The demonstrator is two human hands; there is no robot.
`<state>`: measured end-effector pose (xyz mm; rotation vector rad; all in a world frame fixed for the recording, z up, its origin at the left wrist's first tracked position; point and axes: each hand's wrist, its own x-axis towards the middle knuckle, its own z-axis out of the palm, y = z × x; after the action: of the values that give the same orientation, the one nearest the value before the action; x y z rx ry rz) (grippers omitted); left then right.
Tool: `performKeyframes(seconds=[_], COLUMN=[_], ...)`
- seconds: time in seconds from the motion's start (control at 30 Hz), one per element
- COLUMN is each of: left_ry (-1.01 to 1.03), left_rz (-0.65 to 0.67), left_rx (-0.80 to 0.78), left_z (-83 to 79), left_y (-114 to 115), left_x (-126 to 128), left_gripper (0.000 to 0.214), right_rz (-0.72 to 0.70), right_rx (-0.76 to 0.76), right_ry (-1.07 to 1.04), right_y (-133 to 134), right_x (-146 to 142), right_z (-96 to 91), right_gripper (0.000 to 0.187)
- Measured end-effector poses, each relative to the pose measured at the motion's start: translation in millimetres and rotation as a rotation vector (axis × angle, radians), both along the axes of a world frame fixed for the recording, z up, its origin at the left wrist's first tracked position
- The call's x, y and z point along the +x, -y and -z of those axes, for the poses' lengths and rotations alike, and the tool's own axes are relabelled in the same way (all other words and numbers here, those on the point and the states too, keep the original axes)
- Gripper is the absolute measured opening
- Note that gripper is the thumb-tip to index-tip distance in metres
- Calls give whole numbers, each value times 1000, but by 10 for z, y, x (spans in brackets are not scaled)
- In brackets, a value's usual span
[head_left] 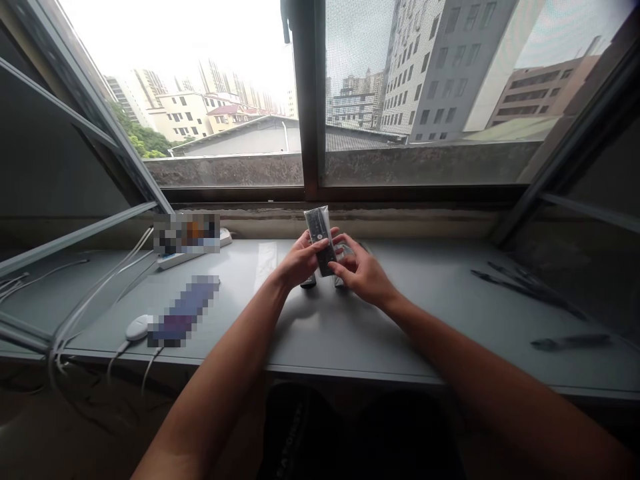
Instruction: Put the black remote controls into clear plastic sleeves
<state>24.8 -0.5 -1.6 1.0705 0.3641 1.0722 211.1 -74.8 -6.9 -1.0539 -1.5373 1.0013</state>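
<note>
A dark remote control in a clear plastic sleeve point(320, 230) stands tilted upright above the grey window ledge point(320, 327). My left hand point(300, 261) grips its left side with curled fingers. My right hand point(361, 272) pinches its lower right edge with thumb and fingertips. Two small dark objects, perhaps batteries point(309, 283), lie on the ledge just under my hands; what they are is unclear.
A white power strip point(193, 253) with white cables point(100, 287) lies at the left, beside a white adapter point(137, 327) and a blurred flat device point(184, 312). Dark thin objects point(525, 283) rest at the right. An open window frame point(85, 227) juts in on the left.
</note>
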Motion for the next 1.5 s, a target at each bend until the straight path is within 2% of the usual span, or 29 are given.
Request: performKeyframes(seconds=[0.07,0.17,0.23,0.3,0.37,0.5,0.6,0.7,0.83,0.97,1.07,1.2,1.27,1.37,1.43,1.5], left_ry=[-90,-235,-489,-817,-1002,-1090,-1120,-1178,-1261,-1312,-1381,-1428,-1496,-1706,-1822,-1876], left_rz=[-49,-245,-436,-639,-729,-733,-765,-775,-784,-788,-802,-850,-931,-1008,-968,-903], left_rx=[27,135,264,410,528,614,621,635,632,604,662,789,755,499,294,185], left_z=[69,174,234,297,371,523,559,530,510,521,473,352,314,315,337,356], left_y=[-90,-258,-358,-432,-475,-511,-540,-581,-617,-603,-550,-436,-385,-357,-374,-406], left_x=[10,-22,-81,-147,-193,-207,-214,-248,-295,-310,-313,-330,-353,-406,-443,-470], left_gripper=[46,55,58,64,65,57,47,39,41,42,41,50,55,72,87,93], right_rz=[57,94,129,167,177,160,128,94,106,92,74,74,77,101,120,129], right_rx=[88,164,179,172,168,253,343,424,524,529,506,525,529,521,517,509], right_ry=[92,253,354,438,502,578,647,690,707,728,731,702,693,690,689,692], right_y=[-7,-22,-27,-23,-14,-9,-31,-67,-115,-154,-173,-186,-191,-194,-192,-189], right_x=[9,18,14,0,-21,-63,-70,-49,-18,-8,-4,6,12,18,19,18], right_z=[0,5,11,21,37,104,176,240,313,385,417,417,409,398,394,394], right_gripper=[93,62,47,41,37,35,31,25,29,29,29,31,33,37,43,47])
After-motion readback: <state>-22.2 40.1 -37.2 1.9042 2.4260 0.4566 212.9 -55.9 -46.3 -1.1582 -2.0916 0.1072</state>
